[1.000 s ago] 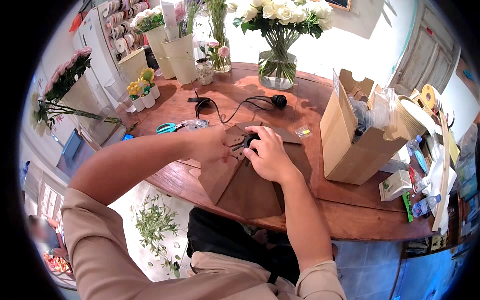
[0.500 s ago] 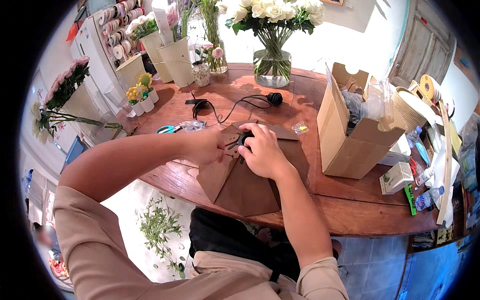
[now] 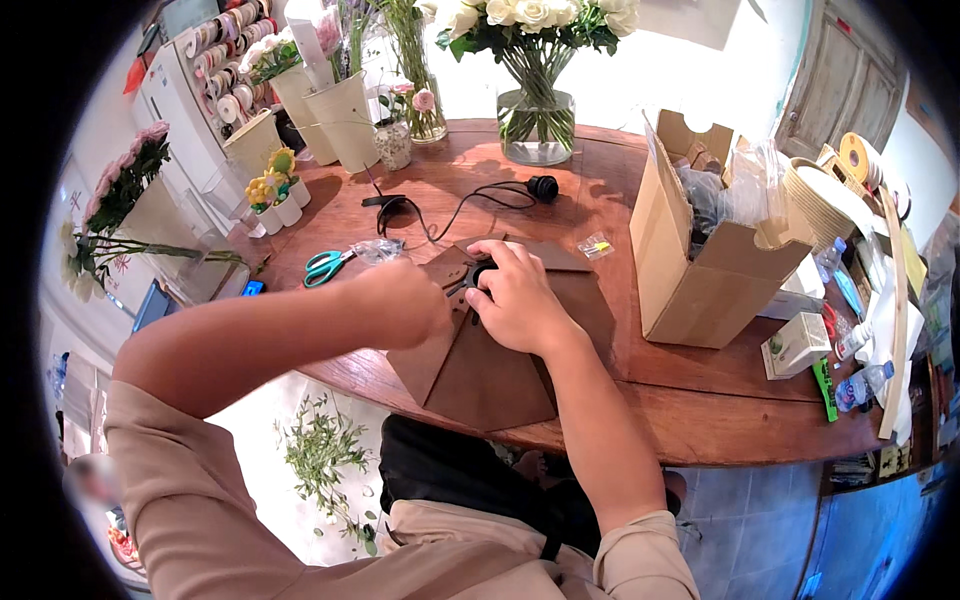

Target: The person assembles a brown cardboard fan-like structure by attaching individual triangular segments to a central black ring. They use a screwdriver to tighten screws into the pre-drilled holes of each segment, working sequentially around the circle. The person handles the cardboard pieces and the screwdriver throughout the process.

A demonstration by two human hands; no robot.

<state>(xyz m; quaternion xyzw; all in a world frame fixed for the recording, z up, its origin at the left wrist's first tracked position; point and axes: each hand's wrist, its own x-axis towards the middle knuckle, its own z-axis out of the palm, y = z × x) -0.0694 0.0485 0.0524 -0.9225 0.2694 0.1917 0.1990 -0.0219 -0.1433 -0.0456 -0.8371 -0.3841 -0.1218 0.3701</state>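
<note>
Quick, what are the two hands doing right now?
Left hand: closed in a fist over the brown sheets; what it grips cannot be told.
Right hand: fingers curled, pressing a small dark thing on the sheets.

1. Small black object (image 3: 482, 272) under the right hand (image 3: 515, 300): mostly covered by the fingers, kind cannot be told
2. Left hand (image 3: 400, 302): fingertips hidden behind its own knuckles, grip not readable
3. Brown leather-like sheets (image 3: 490, 370): middle part covered by both hands
4. Tall glass vase of white roses (image 3: 537, 120): blooms cut off by the top edge
5. Open brown cardboard box (image 3: 700, 270): contents a blur of clear plastic wrap
6. Small clear packet (image 3: 596, 246): too small to identify
</note>
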